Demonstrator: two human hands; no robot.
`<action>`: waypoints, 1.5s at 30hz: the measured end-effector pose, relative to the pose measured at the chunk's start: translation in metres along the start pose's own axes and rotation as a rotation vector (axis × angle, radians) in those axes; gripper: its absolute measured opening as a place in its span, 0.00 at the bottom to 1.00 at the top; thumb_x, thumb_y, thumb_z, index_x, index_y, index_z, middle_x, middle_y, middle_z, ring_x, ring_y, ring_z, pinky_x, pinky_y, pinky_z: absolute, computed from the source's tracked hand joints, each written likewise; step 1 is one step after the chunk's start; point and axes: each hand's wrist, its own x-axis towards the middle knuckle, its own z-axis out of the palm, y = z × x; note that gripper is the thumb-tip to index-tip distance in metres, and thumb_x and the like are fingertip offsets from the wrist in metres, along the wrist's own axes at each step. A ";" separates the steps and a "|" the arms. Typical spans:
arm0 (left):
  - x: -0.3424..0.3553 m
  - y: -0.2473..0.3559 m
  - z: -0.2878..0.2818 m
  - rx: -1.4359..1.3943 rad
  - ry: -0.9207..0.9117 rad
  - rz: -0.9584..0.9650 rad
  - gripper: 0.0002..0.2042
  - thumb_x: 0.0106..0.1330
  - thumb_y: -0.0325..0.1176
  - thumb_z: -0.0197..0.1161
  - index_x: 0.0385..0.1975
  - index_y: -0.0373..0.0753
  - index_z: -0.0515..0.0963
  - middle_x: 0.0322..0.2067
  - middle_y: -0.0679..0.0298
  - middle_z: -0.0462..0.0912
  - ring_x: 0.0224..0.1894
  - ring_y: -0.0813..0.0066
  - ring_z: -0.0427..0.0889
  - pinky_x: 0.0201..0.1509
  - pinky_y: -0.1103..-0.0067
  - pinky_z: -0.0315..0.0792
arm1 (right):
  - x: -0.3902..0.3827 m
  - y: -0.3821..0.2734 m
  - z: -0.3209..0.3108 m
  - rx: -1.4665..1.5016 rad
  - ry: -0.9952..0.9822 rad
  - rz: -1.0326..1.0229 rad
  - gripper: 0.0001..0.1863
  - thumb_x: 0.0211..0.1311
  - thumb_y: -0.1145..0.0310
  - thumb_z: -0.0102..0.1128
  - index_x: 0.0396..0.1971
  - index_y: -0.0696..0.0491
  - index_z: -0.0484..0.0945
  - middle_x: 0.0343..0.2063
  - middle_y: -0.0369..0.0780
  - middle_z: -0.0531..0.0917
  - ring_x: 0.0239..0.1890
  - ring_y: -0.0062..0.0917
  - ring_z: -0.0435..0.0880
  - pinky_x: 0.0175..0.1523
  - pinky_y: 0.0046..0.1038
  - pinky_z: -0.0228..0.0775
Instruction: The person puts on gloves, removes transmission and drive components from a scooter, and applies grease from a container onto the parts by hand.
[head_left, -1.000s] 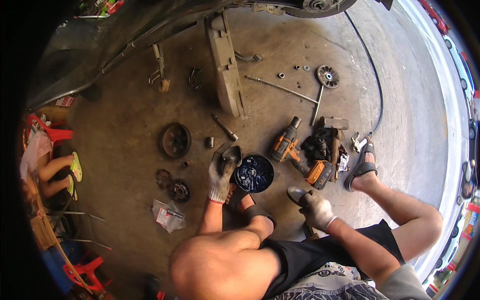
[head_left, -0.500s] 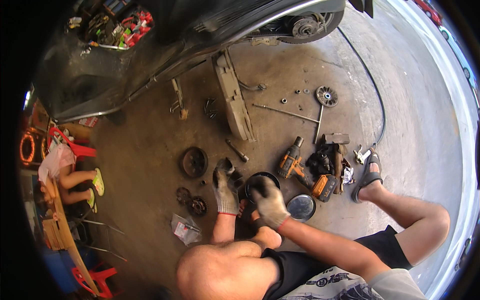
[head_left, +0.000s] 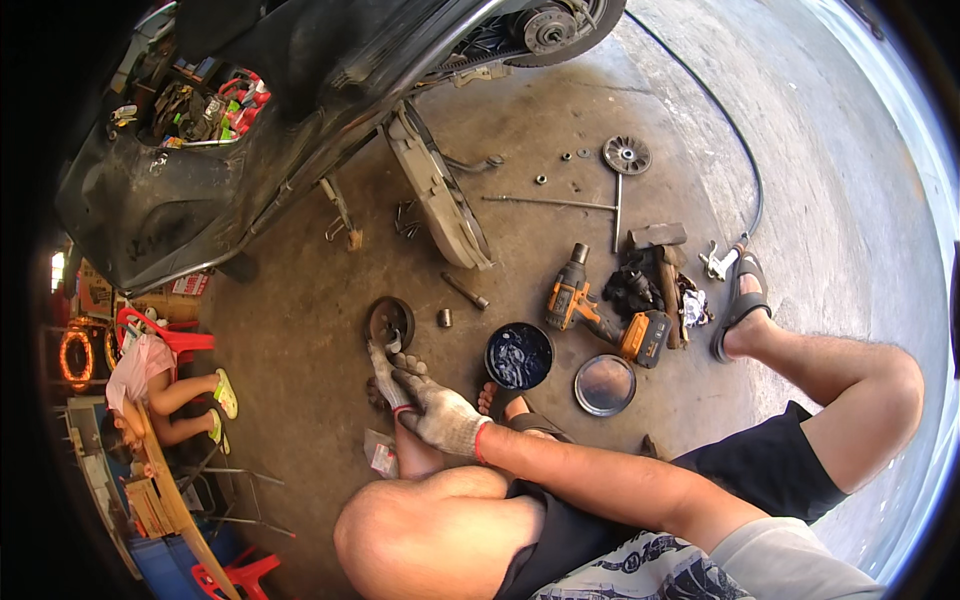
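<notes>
My left hand (head_left: 384, 374), in a pale work glove, is just below a dark round metal drum (head_left: 378, 318). Its fingers are bent round a small greyish piece (head_left: 394, 342) that I cannot make out, in front of the drum. My right hand (head_left: 445, 412), in a dirty glove with a red cuff, crosses over the left; its fingers are drawn together at the same spot, and what they hold is hidden. To the right stands a round tub of dark grease (head_left: 519, 356), uncovered. Beside it lies its round metal lid (head_left: 604, 385). A short socket (head_left: 445, 317) stands near the drum.
An orange-and-black impact driver (head_left: 575, 300) lies by a hammer (head_left: 668, 280) and dark rags. Farther off are a long T-handle bar (head_left: 560, 203), a finned wheel (head_left: 627, 155), a grey casing (head_left: 435, 185) and a scooter body (head_left: 250, 160). A person (head_left: 165, 380) sits at far left.
My right hand has left the grease tub and moved left to my left hand. My left hand has moved left toward the drum, uncovering the socket. The view has shifted.
</notes>
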 end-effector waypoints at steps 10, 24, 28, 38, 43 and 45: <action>-0.025 0.008 0.015 0.086 0.214 0.104 0.25 0.64 0.61 0.63 0.23 0.42 0.72 0.16 0.69 0.71 0.14 0.79 0.67 0.16 0.79 0.62 | -0.026 -0.014 -0.056 0.441 -0.271 0.153 0.30 0.67 0.70 0.54 0.68 0.60 0.64 0.58 0.49 0.78 0.63 0.30 0.74 0.68 0.29 0.63; -0.023 0.000 0.027 0.378 0.276 0.440 0.20 0.69 0.57 0.57 0.33 0.44 0.77 0.27 0.64 0.78 0.30 0.68 0.75 0.38 0.71 0.74 | 0.024 -0.006 0.022 0.282 0.372 -0.007 0.15 0.58 0.74 0.52 0.45 0.61 0.74 0.42 0.59 0.78 0.47 0.54 0.78 0.54 0.43 0.72; -0.003 0.041 -0.001 0.419 0.093 0.521 0.18 0.67 0.58 0.59 0.29 0.50 0.79 0.18 0.70 0.72 0.20 0.70 0.71 0.25 0.71 0.69 | 0.022 -0.015 0.011 0.206 0.185 0.063 0.22 0.57 0.73 0.57 0.54 0.58 0.73 0.45 0.54 0.80 0.50 0.50 0.79 0.56 0.40 0.72; -0.060 0.024 0.089 0.523 0.456 0.135 0.23 0.57 0.64 0.67 0.36 0.51 0.76 0.28 0.74 0.74 0.30 0.78 0.70 0.34 0.76 0.68 | 0.017 0.012 -0.038 0.373 -0.176 0.034 0.30 0.65 0.55 0.53 0.65 0.49 0.68 0.47 0.49 0.83 0.45 0.44 0.84 0.47 0.42 0.75; -0.019 0.029 0.044 0.480 0.457 0.070 0.28 0.56 0.70 0.63 0.34 0.49 0.74 0.30 0.72 0.70 0.34 0.70 0.66 0.36 0.68 0.64 | 0.023 0.014 -0.080 0.414 -0.137 0.212 0.19 0.62 0.56 0.55 0.45 0.55 0.81 0.29 0.49 0.85 0.31 0.48 0.85 0.37 0.46 0.75; 0.002 0.024 0.034 0.586 0.446 0.224 0.25 0.61 0.67 0.61 0.33 0.48 0.75 0.27 0.73 0.70 0.32 0.72 0.68 0.33 0.70 0.64 | 0.031 0.023 -0.077 0.462 0.033 0.335 0.15 0.61 0.60 0.56 0.38 0.57 0.82 0.28 0.52 0.84 0.30 0.50 0.84 0.36 0.47 0.74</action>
